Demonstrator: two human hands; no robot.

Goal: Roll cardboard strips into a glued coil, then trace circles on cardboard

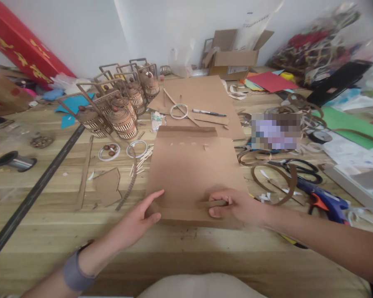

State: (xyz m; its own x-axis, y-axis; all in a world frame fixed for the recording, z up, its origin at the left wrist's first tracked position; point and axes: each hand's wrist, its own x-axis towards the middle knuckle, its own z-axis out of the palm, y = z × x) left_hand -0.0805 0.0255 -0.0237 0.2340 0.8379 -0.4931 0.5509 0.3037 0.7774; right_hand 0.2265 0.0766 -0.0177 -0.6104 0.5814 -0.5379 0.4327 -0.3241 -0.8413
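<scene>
A brown cardboard sheet [189, 174] lies flat on the table in front of me, with a folded flap along its far edge. My left hand [143, 213] is at the sheet's near left corner, thumb and fingers apart, with nothing held. My right hand [226, 205] rests over the near right part of the sheet, fingers curled closed on a thin brown strip [207, 203] that sticks out to the left. The palm side of the right hand is partly hidden, and the strip's far end is too blurred to make out.
Several small woven lanterns [122, 122] on frames stand at the back left. Behind the sheet lies larger cardboard [211, 93] with a pen [209, 112] and a white ring [178, 111]. To the right are scissors [304, 170], curled brown strips and a blue glue gun [323, 198].
</scene>
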